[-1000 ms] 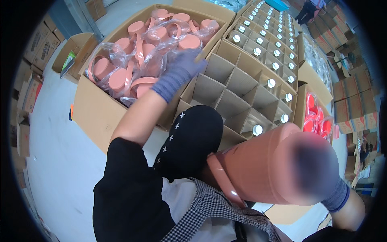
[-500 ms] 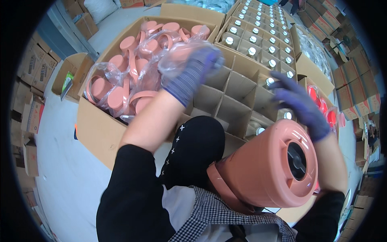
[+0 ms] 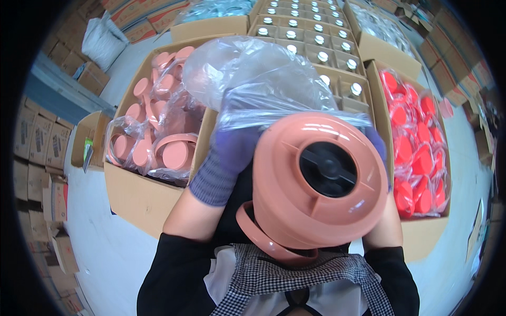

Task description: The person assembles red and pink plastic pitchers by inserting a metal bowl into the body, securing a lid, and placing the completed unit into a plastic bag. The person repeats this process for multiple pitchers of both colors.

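A pink jug with a side handle leans against my apron, its round end with a black centre facing up. Just beyond it, a clear plastic bag is puffed out, its near edge stretched taut between my hands. My left hand, in a purple glove, grips that edge at the jug's left. On the other side, my right hand is at the bag's right end. It is mostly hidden by the jug, and its fingers do not show clearly.
Left stands a carton of bagged pink parts; right, a carton of red ones. Ahead, a divided carton holds several white-topped bottles. A small open carton stands on the floor at far left.
The bag has come from over the pink parts to the jug and spread open. My right hand has lowered from its raised, open pose to the jug's right side. The view has shifted right.
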A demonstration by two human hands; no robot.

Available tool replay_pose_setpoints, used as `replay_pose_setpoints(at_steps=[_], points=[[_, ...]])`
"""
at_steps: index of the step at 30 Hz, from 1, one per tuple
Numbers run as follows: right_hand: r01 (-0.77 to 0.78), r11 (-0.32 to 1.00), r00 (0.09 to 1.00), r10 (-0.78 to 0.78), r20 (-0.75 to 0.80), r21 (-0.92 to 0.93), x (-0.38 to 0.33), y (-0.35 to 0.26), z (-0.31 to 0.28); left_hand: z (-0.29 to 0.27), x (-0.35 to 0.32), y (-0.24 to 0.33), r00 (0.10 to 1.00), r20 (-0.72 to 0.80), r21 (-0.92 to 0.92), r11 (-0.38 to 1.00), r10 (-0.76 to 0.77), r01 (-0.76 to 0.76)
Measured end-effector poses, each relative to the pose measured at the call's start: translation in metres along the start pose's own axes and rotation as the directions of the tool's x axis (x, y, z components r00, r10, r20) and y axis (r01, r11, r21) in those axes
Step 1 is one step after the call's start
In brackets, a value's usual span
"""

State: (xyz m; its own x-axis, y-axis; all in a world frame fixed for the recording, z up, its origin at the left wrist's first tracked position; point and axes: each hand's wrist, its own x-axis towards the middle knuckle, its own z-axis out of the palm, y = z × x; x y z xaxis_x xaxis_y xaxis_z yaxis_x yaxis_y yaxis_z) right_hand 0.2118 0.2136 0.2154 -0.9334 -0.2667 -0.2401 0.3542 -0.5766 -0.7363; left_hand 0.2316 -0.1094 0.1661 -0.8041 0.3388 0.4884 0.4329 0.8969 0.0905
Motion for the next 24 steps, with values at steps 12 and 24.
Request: replay_pose_setpoints(at_steps=[12,24], points=[[0.849,-0.221,0.438,-0.214,0.873,-0.480,-0.143,0.017,-0.011,-0.067,-0.103,0.083,0.936,0.162,-0.802,0.510,-0.313,0.310],[0.690,-0.431,0.669,0.075,0.739,-0.581,-0.173,0.061,-0.056,-0.148,-0.128,0.126,0.744,0.514,-0.433,0.878,0.427,-0.204]])
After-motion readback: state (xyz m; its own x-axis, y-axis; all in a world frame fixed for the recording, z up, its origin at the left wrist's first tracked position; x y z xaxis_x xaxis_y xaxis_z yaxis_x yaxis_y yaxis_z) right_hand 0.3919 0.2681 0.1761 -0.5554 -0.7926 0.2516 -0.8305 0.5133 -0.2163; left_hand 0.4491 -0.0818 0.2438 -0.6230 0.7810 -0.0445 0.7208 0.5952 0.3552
